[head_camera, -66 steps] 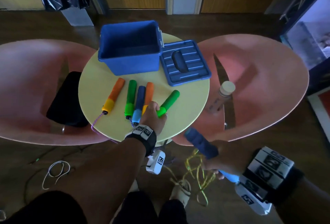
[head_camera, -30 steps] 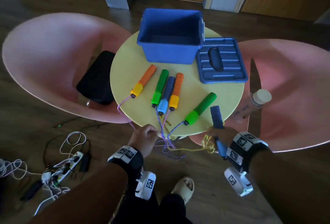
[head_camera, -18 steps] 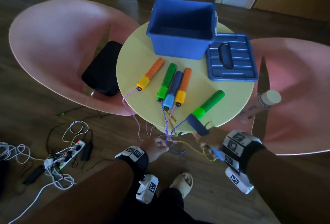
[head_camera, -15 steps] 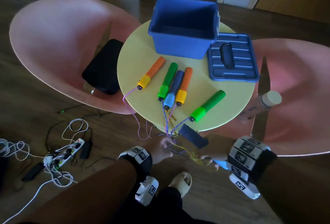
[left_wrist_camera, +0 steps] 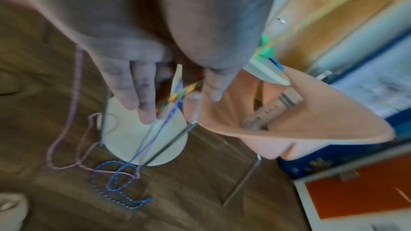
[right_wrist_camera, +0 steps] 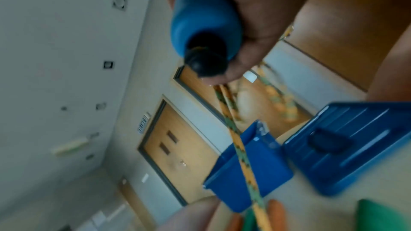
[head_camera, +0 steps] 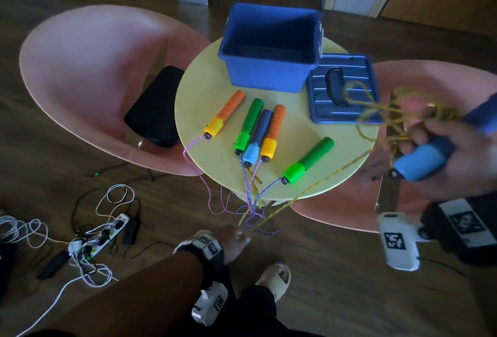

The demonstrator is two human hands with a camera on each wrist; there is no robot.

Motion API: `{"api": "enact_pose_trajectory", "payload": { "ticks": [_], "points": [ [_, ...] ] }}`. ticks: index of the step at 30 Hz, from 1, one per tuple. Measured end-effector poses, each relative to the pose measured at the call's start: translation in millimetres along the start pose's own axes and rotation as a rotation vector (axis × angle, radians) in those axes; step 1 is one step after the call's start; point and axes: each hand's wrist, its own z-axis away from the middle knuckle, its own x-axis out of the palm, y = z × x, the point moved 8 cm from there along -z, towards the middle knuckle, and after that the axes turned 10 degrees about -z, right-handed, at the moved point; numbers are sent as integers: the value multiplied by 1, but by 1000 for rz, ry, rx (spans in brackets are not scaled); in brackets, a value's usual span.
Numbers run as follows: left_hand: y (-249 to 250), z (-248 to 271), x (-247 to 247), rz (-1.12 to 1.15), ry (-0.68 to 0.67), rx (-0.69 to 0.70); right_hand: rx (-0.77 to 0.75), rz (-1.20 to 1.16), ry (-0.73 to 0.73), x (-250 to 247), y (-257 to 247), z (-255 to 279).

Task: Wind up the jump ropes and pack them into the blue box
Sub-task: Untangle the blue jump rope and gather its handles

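My right hand (head_camera: 441, 148) grips a blue rope handle (head_camera: 422, 164) (right_wrist_camera: 204, 22), raised right of the round yellow table (head_camera: 204, 89), with loops of yellow rope (head_camera: 376, 105) bunched at its fingers. That yellow rope (head_camera: 322, 178) (right_wrist_camera: 242, 155) runs taut down to my left hand (head_camera: 236, 240), low before the table, which pinches the yellow rope (left_wrist_camera: 184, 90) between thumb and fingers. Several handles lie on the table: orange (head_camera: 226, 113), green (head_camera: 248, 124), blue (head_camera: 258, 135), orange (head_camera: 273, 132), green (head_camera: 309, 160). The blue box (head_camera: 269, 49) stands open behind them.
The box's blue lid (head_camera: 341, 89) lies right of it. Pink chairs (head_camera: 88, 73) flank the table; a black cushion (head_camera: 156, 108) sits on the left one, a bottle (left_wrist_camera: 266, 110) on the right one. Purple and blue ropes (left_wrist_camera: 115, 182) trail on the floor. A power strip with cables (head_camera: 94, 237) lies left.
My right hand has risen from below the table edge to the right with the blue handle, pulling the yellow rope taut. My left hand stayed low, holding the rope.
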Motion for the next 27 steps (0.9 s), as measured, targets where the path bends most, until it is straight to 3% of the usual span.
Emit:
{"api": "enact_pose_trajectory", "payload": {
  "ticks": [3, 5, 8, 10, 12, 15, 17, 21, 24, 27],
  "points": [
    [-39, 0, -12, 238, 115, -87, 48, 407, 102, -36, 5, 3],
    [-52, 8, -21, 296, 177, -109, 28, 735, 58, -47, 16, 14],
    [-66, 20, -27, 367, 214, -131, 220, 1006, -54, -56, 56, 31],
    [-67, 29, -37, 313, 227, -140, 372, 1117, -142, -61, 91, 39],
    [-67, 36, -49, 212, 255, -149, 435, 1293, -213, -67, 128, 41],
    [-72, 36, -55, 62, 254, -110, 535, 1349, -252, -79, 183, 37],
    [-77, 36, -57, -37, 237, -99, 596, 1537, -368, -77, 210, 42],
    [-74, 32, -62, -79, 227, -36, 685, 1546, -387, -70, 258, 58],
    [-59, 25, -60, 52, 207, 12, 639, 1400, -325, -54, 293, 52],
    [-38, 17, -56, 264, 145, 20, 656, 1266, -431, -18, 328, 43]
  ]
}}
